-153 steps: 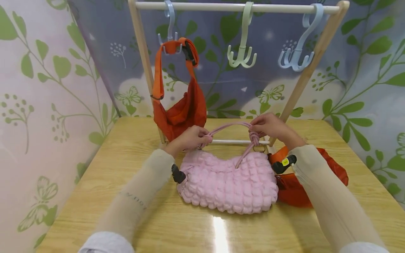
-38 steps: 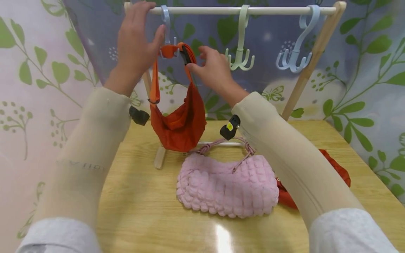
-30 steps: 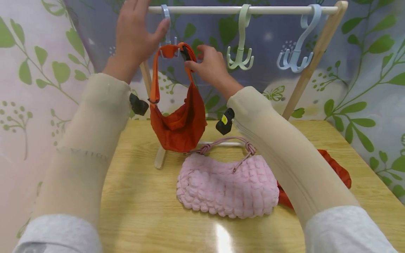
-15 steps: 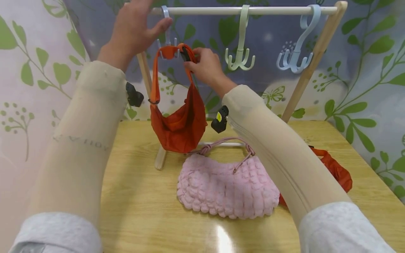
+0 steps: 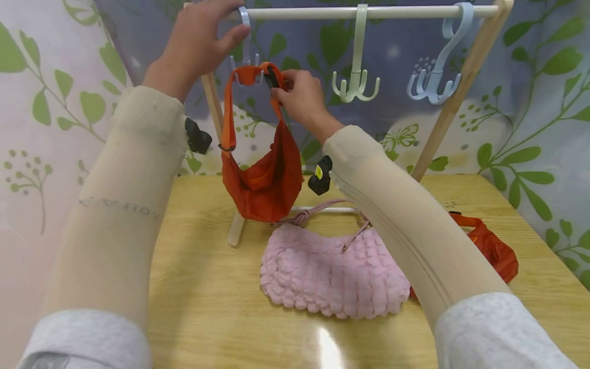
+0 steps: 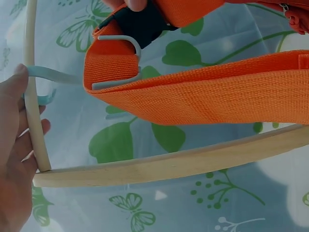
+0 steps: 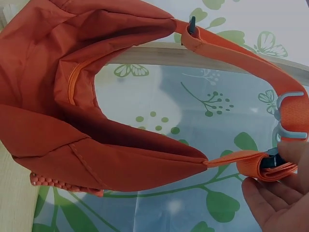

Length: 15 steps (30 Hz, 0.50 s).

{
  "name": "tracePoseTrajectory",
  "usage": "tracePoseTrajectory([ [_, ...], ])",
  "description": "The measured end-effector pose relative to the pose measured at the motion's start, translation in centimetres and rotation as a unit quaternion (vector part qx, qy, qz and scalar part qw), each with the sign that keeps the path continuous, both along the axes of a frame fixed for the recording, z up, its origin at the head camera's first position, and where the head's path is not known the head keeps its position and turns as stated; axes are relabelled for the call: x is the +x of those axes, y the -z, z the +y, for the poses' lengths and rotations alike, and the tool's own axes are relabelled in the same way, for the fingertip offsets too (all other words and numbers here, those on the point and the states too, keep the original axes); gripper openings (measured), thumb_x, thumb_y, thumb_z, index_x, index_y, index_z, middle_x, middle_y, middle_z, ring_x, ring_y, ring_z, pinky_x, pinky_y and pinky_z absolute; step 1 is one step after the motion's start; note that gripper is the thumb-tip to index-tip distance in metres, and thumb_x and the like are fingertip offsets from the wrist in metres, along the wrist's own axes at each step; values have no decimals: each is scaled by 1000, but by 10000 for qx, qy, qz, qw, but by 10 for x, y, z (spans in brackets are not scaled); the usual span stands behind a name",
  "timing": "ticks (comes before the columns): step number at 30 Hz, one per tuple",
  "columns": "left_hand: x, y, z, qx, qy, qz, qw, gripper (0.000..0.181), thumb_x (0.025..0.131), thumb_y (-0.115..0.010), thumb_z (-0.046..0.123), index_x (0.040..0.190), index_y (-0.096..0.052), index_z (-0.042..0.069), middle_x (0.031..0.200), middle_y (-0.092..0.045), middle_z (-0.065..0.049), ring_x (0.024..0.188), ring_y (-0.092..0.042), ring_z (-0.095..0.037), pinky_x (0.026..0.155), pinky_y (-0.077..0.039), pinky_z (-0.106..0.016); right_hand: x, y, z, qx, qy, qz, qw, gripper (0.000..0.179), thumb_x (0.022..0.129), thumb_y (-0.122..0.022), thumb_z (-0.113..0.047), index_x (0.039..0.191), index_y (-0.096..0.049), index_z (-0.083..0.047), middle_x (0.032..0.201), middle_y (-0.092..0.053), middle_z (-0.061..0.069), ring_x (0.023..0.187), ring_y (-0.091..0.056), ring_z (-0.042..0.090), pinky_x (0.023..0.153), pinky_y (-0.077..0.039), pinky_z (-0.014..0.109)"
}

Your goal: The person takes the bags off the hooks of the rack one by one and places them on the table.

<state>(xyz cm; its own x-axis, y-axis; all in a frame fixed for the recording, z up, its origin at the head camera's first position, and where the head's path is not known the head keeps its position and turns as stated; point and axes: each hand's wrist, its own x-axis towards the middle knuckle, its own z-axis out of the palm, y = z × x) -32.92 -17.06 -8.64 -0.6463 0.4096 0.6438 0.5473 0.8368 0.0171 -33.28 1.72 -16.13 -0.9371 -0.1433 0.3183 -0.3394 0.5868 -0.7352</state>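
Observation:
An orange-red shoulder bag (image 5: 265, 189) hangs by its strap from the left light-blue hook (image 5: 246, 48) of the rack. My right hand (image 5: 301, 97) pinches the folded strap at its black buckle (image 7: 273, 160), between thumb and fingers. Up at the left end of the white rod (image 5: 304, 14), my left hand (image 5: 198, 43) grips the rod. In the left wrist view, its fingers reach behind the rod and the thumb touches the top of the hook. The orange strap (image 6: 203, 96) lies over the hook's prongs there.
Below on the wooden table (image 5: 207, 307) lies a puffy pink handbag (image 5: 332, 271) with a knotted strap. A second red bag (image 5: 495, 251) is partly hidden by my right sleeve. A green hook (image 5: 355, 84) and another blue hook (image 5: 433, 87) hang farther right.
Both hands have left the pink handbag's strap and risen to the rack. My right fingers have closed on the orange strap by the buckle; my left thumb has come to the hook.

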Motion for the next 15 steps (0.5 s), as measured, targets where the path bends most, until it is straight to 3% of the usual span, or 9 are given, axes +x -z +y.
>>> tracePoseTrajectory([
  [8, 1, 1, 6, 44, -147, -200, 9997, 50, 103, -45, 35, 147, -42, 11, 143, -50, -12, 132, -45, -29, 115, -27, -38, -2, 3, 3, 180, 223, 317, 9991, 32, 99, -57, -21, 130, -64, -14, 115, -71, 1, 106, -62, 13, 91, -45, 22],
  [15, 0, 0, 11, 46, -185, -182, 9997, 49, 103, -47, 34, 146, -44, 10, 142, -51, -11, 132, -45, -29, 115, -26, -37, -1, 3, 6, -85, 310, 480, 9983, 30, 99, -57, -20, 126, -66, -13, 113, -72, 1, 98, -67, 11, 89, -48, 21],
])
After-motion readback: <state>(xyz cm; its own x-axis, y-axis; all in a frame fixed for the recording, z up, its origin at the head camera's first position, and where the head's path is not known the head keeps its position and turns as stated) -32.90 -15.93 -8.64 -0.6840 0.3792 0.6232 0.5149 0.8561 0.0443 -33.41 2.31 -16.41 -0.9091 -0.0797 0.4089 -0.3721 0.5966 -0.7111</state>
